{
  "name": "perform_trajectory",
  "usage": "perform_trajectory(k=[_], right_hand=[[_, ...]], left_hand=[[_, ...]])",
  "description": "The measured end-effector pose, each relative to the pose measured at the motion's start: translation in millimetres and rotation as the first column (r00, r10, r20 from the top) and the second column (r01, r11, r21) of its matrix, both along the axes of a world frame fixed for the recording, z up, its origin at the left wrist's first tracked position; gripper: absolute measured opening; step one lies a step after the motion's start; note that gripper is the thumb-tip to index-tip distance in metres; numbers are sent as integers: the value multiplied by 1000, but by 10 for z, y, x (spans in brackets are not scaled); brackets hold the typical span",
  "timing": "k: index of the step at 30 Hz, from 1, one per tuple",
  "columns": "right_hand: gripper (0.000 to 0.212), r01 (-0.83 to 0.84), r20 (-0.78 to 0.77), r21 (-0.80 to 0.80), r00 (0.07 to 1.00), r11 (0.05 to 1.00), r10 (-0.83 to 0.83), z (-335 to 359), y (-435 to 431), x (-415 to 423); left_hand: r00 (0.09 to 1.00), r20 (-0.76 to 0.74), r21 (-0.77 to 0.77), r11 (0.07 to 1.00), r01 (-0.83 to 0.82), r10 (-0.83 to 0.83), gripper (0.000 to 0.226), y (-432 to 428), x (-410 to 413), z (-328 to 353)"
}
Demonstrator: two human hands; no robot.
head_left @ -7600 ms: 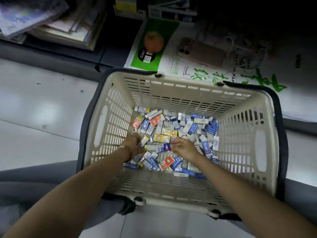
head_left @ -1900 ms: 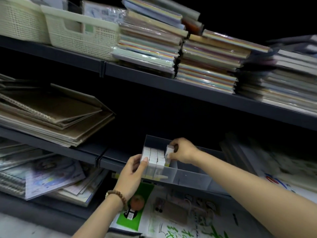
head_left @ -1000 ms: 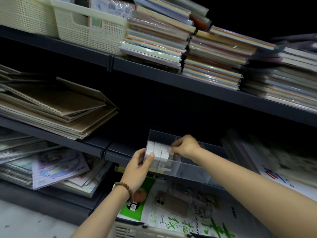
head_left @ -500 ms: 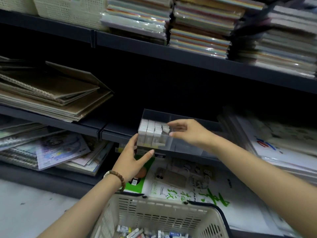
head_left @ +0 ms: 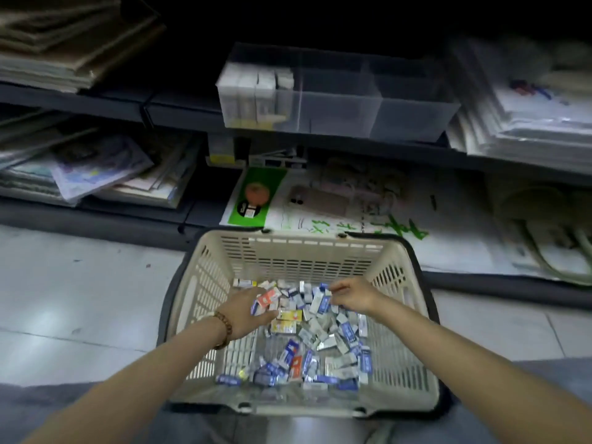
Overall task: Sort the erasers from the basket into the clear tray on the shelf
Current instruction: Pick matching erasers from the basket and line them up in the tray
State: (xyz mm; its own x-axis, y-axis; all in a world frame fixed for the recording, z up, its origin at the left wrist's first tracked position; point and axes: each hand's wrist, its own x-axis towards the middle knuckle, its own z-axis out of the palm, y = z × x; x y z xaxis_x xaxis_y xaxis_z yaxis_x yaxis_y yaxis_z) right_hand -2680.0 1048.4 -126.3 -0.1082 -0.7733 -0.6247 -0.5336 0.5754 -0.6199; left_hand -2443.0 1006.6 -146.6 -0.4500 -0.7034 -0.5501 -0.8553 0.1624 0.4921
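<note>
Pale floor (head_left: 80, 299) tiles run up to a dark shelf (head_left: 179, 113) unit whose levels carry blurred stacks of paper goods: brown pads (head_left: 64, 43) at upper left, plastic-wrapped sheets (head_left: 528, 107) at right, and a green-and-white poster (head_left: 256, 193) lying flat on the lowest level. A cream slotted basket (head_left: 205, 283), its dark handles folded down along its sides, stands on the floor in front of the unit, directly below the person, whose two bare forearms reach into it from the near edge. A clear tray (head_left: 368, 107), split into compartments, sits at the front of the shelf, above and behind the basket. Its left compartment holds a row of white erasers (head_left: 250, 91) standing upright side by side against the left wall. Loose erasers (head_left: 320, 334) in blue, white, yellow and orange wrappers cover most of the basket's bottom in a jumble. The left hand (head_left: 246, 312) lies palm down on the far left part of the pile, its fingers and thumb closed about an orange eraser (head_left: 268, 296). The right hand (head_left: 350, 294), apart from the left at the far right of the pile, has its fingertips drawn narrowly together on a blue eraser (head_left: 323, 299) that lies tilted among the others. A brown bead bracelet (head_left: 224, 328) circles the left wrist.
</note>
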Motion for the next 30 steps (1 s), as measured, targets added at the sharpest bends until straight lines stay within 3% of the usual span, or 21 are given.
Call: perform_trajectory(k=[7, 15, 17, 23, 27, 30], right_hand=[[37, -169, 22, 298, 985, 940, 170, -986, 429, 46], [35, -291, 200, 252, 949, 923, 244, -1320, 453, 372], [32, -376, 207, 251, 921, 892, 330, -1336, 404, 475], [49, -681, 93, 339, 711, 649, 697, -1519, 472, 793], [45, -691, 41, 331, 690, 642, 722, -1538, 441, 853], [42, -701, 17, 343, 670, 625, 742, -1554, 385, 853]], left_hand=[[980, 194, 306, 952, -26, -35, 55, 286, 96, -831], [953, 266, 467, 884, 2, -142, 33, 280, 290, -1251], [959, 249, 488, 873, -1, -138, 32, 278, 314, -1294], [973, 204, 544, 839, -22, -107, 44, 305, 281, -1404], [983, 182, 494, 866, -79, -14, 44, 320, 250, -1492], [981, 190, 473, 879, -60, -35, 42, 323, 210, -1528]])
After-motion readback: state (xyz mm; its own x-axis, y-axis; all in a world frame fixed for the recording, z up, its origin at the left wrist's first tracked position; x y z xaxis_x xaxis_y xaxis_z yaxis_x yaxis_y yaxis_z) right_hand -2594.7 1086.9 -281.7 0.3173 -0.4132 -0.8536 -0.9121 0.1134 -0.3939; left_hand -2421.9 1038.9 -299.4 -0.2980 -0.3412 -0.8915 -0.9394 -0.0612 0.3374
